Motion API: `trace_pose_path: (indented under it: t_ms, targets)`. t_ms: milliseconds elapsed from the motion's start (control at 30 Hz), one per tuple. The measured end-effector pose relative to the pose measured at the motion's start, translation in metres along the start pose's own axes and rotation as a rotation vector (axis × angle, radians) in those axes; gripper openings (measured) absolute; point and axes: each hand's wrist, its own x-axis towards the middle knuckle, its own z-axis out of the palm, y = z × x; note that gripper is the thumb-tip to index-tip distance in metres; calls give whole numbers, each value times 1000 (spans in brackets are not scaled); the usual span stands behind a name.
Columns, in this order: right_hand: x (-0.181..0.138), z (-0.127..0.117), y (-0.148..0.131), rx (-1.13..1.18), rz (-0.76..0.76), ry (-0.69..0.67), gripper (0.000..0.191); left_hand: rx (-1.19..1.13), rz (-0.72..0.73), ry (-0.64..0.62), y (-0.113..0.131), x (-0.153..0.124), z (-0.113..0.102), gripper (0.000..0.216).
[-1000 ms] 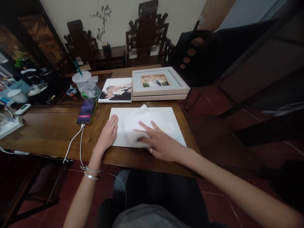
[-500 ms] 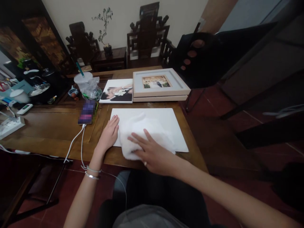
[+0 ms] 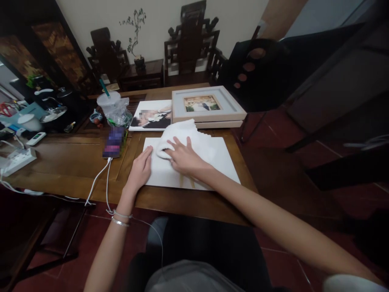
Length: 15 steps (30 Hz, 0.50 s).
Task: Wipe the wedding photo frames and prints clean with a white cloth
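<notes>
A flat white board [image 3: 219, 170] lies on the wooden table [image 3: 60, 162] in front of me. My left hand [image 3: 139, 170] rests flat on the board's left edge with its fingers stretched out. My right hand [image 3: 182, 156] presses a white cloth [image 3: 194, 136] down on the board's far half, fingers spread over it. The cloth's far end reaches the stacked picture frames [image 3: 206, 107].
An unframed photo print [image 3: 150, 115] lies left of the frames. A phone [image 3: 113, 142] on a white cable, a lidded plastic cup [image 3: 107, 101] with a bag, a power strip [image 3: 16, 159] and a remote [image 3: 35, 138] sit to the left. Dark carved chairs [image 3: 190, 44] stand behind the table.
My right hand has slid the cloth from the board's near edge up and away to its far side. The left hand has stayed on the board's left edge.
</notes>
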Motion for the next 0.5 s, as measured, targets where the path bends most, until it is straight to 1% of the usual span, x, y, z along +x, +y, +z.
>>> trace_pose_path:
  t_ms: [33, 67, 100, 200, 233, 300, 333, 400, 500]
  targets:
    - [6, 1, -7, -24, 20, -8, 45, -58, -22, 33, 1, 1, -2, 46]
    - [9, 3, -15, -38, 1, -17, 45, -133, -45, 60, 2, 1, -3, 48]
    - [8, 4, -23, -38, -55, -20, 45, -216, -73, 81, 2, 2, -5, 51]
    - [-14, 6, -43, 20, -338, -19, 43, -403, -181, 117, 3, 3, -8, 61]
    - [-25, 5, -47, 49, -420, -32, 42, -409, -215, 122, 4, 3, -8, 64]
    - [-48, -1, -50, 110, -518, -93, 39, -346, -248, 107, 5, 2, -8, 67]
    - [-58, -5, -49, 143, -538, -129, 38, -292, -240, 85, 5, 2, -7, 66]
    - [-74, -14, -41, 210, -531, -179, 37, -176, -190, 30, 7, 0, -5, 61]
    - [-81, -26, -20, 282, -440, -206, 37, -55, -92, -34, 8, -2, -1, 54]
